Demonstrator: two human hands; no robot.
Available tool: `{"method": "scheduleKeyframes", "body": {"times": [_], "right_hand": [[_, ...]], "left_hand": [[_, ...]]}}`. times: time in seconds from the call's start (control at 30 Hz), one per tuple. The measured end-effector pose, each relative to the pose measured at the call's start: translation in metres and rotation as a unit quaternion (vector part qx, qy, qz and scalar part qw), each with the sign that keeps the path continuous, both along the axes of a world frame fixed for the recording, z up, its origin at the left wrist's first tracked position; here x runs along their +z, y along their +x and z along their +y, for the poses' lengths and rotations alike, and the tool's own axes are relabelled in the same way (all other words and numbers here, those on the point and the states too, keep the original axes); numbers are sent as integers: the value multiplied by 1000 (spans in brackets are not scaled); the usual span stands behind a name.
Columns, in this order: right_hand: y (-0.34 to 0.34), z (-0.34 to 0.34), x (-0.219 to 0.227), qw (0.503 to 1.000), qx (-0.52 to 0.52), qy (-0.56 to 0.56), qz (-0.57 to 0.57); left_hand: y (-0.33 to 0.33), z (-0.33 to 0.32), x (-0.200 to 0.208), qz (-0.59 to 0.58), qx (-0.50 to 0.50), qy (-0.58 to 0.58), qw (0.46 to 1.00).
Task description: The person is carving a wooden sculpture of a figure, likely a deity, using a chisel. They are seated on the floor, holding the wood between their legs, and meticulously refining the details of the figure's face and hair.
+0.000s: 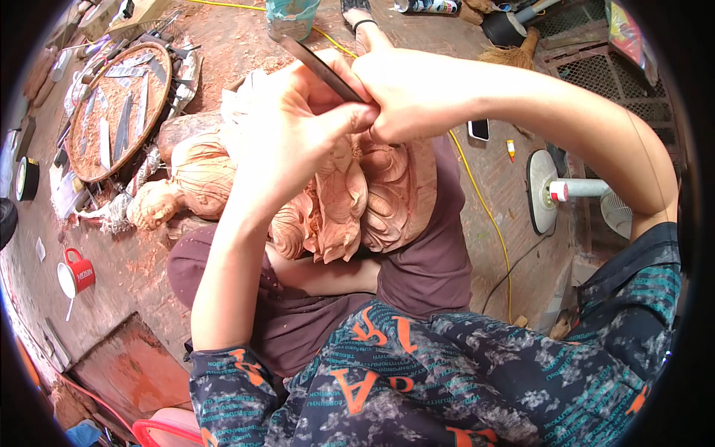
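Observation:
A carved reddish wooden piece (pixel 339 212) with scrolls and leaf-like folds rests against my lap. Above it my left hand (pixel 302 112) pinches a dark, flat carving chisel (pixel 320 68) between thumb and fingers. My right hand (pixel 398 97) is closed beside it, touching the left thumb, around the chisel's lower part. The tool slants from upper left down between the hands. Its lower end and most of my right fingers are hidden. To the left, a carved wooden figure (pixel 197 179) with a rounded head lies on its side, partly behind my left forearm.
A round woven tray (pixel 165 97) with several blades and shavings sits at the left. Near it stand a red mug (pixel 77 273) and scattered tools. A teal bucket (pixel 292 18) is at the far side. A yellow cord (pixel 488 212), phone (pixel 479 130) and fan (pixel 542 192) lie right.

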State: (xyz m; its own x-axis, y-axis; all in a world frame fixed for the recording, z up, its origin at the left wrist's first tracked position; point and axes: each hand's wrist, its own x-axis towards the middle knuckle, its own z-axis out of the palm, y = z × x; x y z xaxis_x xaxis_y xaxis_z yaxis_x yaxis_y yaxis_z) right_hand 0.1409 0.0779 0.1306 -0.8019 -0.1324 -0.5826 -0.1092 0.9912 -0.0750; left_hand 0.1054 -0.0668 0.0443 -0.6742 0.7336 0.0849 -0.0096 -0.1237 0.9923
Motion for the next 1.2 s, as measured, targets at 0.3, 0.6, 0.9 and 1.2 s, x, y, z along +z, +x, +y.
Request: {"method": "scheduleKeyframes", "body": {"times": [0.3, 0.6, 0.9, 1.2], "right_hand": [[7, -5, 8, 999, -34, -25, -1], [4, -9, 12, 1000, -22, 19, -7], [18, -2, 2, 995, -15, -23, 94], [21, 5, -3, 993, -11, -51, 103]], "left_hand": [[3, -2, -2, -14, 1, 22, 1000], [-1, -2, -3, 43, 23, 0, 999], [3, -4, -4, 45, 4, 1, 999], [1, -3, 5, -1, -55, 54, 997]]}}
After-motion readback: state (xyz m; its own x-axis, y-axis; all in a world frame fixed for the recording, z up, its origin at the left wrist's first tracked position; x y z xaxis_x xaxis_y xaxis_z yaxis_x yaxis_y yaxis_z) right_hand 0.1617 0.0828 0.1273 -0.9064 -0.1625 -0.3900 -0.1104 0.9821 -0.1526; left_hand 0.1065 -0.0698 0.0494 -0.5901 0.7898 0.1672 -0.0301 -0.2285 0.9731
